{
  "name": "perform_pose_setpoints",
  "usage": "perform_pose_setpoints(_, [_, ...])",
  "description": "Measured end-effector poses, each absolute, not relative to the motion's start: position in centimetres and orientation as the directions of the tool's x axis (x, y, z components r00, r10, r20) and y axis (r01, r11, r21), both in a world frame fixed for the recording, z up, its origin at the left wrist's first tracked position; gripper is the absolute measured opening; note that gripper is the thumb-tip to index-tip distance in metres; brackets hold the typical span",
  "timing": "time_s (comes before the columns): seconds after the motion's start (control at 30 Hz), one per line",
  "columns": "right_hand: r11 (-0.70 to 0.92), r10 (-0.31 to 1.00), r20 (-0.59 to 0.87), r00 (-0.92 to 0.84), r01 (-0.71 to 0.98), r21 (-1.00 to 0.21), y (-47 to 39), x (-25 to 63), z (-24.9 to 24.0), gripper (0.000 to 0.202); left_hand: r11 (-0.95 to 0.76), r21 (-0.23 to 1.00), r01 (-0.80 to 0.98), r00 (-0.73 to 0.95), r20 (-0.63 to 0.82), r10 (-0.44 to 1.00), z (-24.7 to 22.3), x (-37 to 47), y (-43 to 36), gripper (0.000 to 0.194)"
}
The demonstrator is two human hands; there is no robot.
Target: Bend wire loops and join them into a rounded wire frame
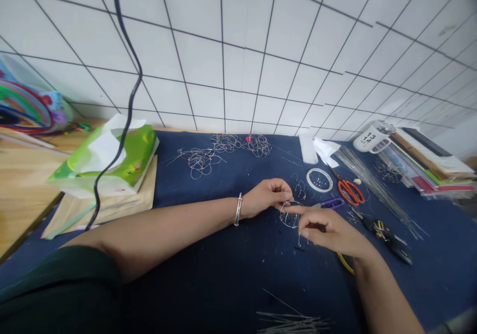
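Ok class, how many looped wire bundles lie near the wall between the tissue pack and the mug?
3: left bundle, nearest the tissue pack; middle bundle; right bundle, with a pink spot. They crowd together, so another may be hidden.

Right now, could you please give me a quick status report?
Left hand pinching wire ring. Right hand touching it. Purple-handled tool close beyond right hand.

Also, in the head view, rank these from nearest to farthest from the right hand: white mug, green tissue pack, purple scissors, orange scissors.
From the right hand:
1. Purple scissors, just beyond it
2. Orange scissors, beyond, further right
3. White mug, far right, near the wall
4. Green tissue pack, far left
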State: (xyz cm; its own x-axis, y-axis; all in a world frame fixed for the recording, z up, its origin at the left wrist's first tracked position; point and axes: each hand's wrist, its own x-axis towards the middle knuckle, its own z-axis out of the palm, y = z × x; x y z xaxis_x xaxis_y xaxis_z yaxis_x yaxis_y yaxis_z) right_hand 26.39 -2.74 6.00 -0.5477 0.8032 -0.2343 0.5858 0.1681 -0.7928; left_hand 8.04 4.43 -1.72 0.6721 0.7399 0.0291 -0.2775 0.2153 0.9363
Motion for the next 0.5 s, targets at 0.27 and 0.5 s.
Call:
perform_pose_setpoints(0.27, [0.21,0.778,-0.229,-0.585,0.585,-0.783,-2.7,26.39,5.95,0.013,0.207,0.944,-0.255,0.685,0.026,0.728,-1.63,7.99,4.41,0.019])
perform_pose_setpoints(0.5, [0.23,0.769,-0.227,-0.597,0.59,-0.774,-2.65,26.44,5.91,0.013,0.223,0.941,-0.254,0.692,0.016,0.721,-1.68,7.92,4.36,0.019])
